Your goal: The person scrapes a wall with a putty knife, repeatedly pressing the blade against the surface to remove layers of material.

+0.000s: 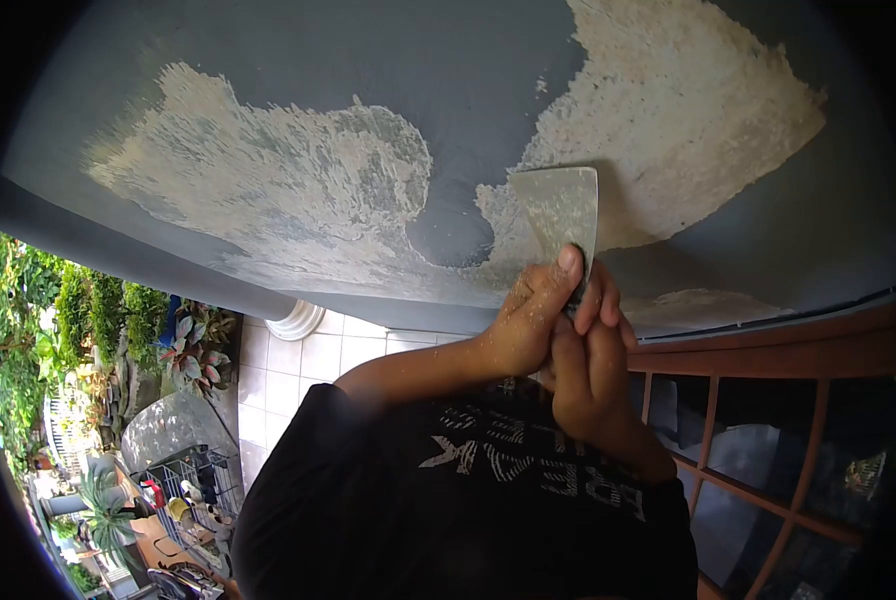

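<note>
Grey paint [458,70] lay matt at twelve o'clock, bare patch [683,110] at one looked rough, scraper [560,203] seemed metal (powdery)

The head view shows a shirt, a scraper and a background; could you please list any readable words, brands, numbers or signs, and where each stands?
"K", apparently: a pale letter on the black shirt.
Other pale lettering on the shirt: too creased and distorted to read with certainty.
Scraper blade: no readable text.
Background items at lower left: too small and blurred to tell.
</note>
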Action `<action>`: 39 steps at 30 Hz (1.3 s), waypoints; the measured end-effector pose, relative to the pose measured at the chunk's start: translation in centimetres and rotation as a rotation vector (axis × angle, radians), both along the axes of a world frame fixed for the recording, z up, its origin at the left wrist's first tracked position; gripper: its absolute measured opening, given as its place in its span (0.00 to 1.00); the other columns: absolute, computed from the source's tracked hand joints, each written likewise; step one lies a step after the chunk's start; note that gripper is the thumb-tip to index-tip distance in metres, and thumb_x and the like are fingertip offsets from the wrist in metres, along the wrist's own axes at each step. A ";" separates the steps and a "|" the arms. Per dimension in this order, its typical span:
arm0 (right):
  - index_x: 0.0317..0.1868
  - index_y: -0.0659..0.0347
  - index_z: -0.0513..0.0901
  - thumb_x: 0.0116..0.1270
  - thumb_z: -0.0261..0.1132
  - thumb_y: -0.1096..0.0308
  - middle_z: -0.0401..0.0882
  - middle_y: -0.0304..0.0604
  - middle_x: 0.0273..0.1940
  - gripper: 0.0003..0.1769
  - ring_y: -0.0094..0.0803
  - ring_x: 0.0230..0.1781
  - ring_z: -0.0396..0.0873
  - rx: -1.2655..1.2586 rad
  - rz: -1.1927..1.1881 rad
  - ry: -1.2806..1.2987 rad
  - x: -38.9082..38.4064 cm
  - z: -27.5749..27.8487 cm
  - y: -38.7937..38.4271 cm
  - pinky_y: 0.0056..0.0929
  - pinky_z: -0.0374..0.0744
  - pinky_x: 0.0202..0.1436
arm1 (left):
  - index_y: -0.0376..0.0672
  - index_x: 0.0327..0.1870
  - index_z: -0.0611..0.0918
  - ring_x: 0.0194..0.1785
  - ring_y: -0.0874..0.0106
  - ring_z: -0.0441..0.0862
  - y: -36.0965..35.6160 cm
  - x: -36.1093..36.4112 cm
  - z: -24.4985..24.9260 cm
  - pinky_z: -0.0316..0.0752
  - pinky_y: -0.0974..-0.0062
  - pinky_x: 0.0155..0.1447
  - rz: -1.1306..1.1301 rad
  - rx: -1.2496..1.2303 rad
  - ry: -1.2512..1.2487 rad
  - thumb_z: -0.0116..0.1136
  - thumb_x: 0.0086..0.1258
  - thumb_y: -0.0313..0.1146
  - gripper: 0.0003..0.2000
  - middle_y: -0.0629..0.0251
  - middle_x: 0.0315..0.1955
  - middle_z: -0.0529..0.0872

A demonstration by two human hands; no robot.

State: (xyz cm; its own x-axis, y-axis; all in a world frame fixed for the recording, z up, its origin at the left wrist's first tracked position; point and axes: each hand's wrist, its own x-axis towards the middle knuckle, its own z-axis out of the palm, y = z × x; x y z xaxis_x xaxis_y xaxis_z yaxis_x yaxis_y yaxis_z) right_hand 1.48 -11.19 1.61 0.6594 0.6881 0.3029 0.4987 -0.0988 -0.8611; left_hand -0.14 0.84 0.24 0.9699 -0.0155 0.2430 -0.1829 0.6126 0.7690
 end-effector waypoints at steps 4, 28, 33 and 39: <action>0.43 0.69 0.70 0.70 0.54 0.73 0.73 0.50 0.35 0.07 0.34 0.34 0.76 0.157 -0.030 0.171 -0.4 -0.7 -0.7 0.32 0.73 0.37 | 0.40 0.20 0.67 0.38 0.60 0.84 -1.3 0.1 0.1 0.80 0.69 0.43 0.002 -0.062 -0.029 0.28 0.77 0.56 0.30 0.59 0.29 0.74; 0.47 0.70 0.68 0.71 0.52 0.74 0.71 0.57 0.43 0.09 0.42 0.44 0.77 0.021 -0.052 -0.218 -0.6 -0.4 -0.1 0.38 0.75 0.46 | 0.40 0.20 0.66 0.38 0.60 0.84 -0.8 0.0 -0.1 0.79 0.69 0.45 0.030 -0.104 -0.071 0.26 0.78 0.55 0.30 0.59 0.29 0.74; 0.49 0.68 0.69 0.71 0.53 0.72 0.73 0.53 0.42 0.10 0.39 0.43 0.77 0.029 0.005 -0.193 -0.7 -0.2 0.7 0.36 0.75 0.47 | 0.40 0.20 0.66 0.38 0.59 0.84 0.4 -0.3 -0.3 0.79 0.68 0.45 0.053 -0.147 -0.124 0.26 0.78 0.56 0.30 0.59 0.29 0.74; 0.49 0.69 0.69 0.72 0.53 0.72 0.71 0.53 0.42 0.10 0.39 0.48 0.77 -0.044 -0.063 -0.067 -1.7 -0.4 -0.2 0.35 0.75 0.51 | 0.40 0.20 0.67 0.38 0.60 0.83 0.0 -0.8 -0.1 0.79 0.68 0.45 -0.046 -0.095 -0.093 0.27 0.78 0.56 0.31 0.59 0.29 0.74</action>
State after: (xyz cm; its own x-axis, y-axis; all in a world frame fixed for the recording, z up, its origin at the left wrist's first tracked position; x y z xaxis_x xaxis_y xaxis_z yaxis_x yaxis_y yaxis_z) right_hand -0.26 -11.38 1.19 0.6812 0.6594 0.3182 0.5464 -0.1685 -0.8204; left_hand -0.98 0.87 0.16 0.9417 -0.0321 0.3348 -0.2210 0.6914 0.6879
